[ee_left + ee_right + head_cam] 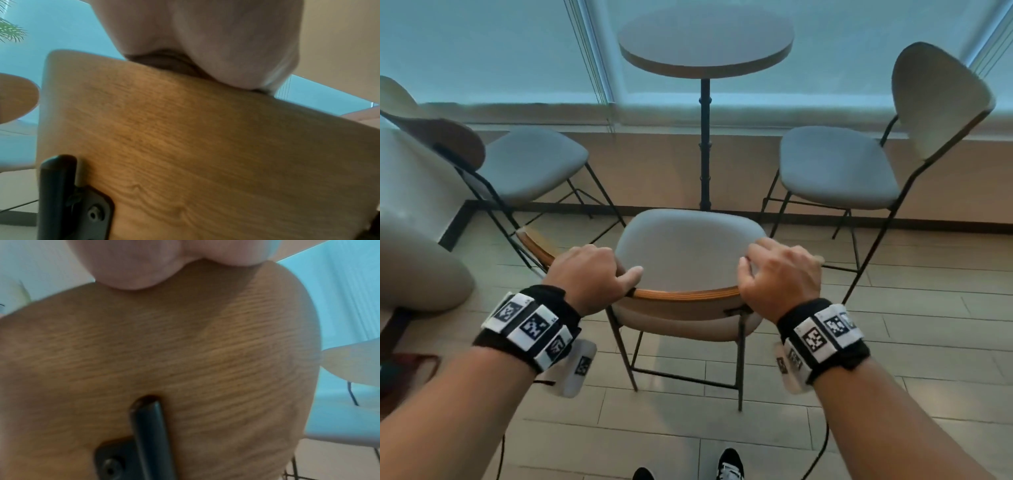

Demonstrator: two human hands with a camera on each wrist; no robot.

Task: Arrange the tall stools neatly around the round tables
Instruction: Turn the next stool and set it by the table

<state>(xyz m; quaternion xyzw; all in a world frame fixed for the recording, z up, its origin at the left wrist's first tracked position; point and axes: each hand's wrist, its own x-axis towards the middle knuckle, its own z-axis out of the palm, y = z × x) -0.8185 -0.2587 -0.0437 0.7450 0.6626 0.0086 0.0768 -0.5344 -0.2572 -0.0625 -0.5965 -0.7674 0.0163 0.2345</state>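
Note:
A tall stool [685, 253] with a grey seat and a curved wooden backrest [688, 295] stands in front of me, facing the round table [705, 41]. My left hand [589, 274] grips the backrest's top edge on the left side. On the right side my right hand [780, 270] grips the same edge. Both wrist views are filled by the wooden back panel [205, 146] [164, 353], with my palm at its top edge. Two more stools flank the table, one at the left [527, 164] and one at the right [835, 164].
A window wall and low ledge [688, 113] run behind the table. Another stool's grey seat [417, 274] sits close at my left, above a dark red item [410, 370] on the floor. My shoes [729, 466] show on the plank floor below.

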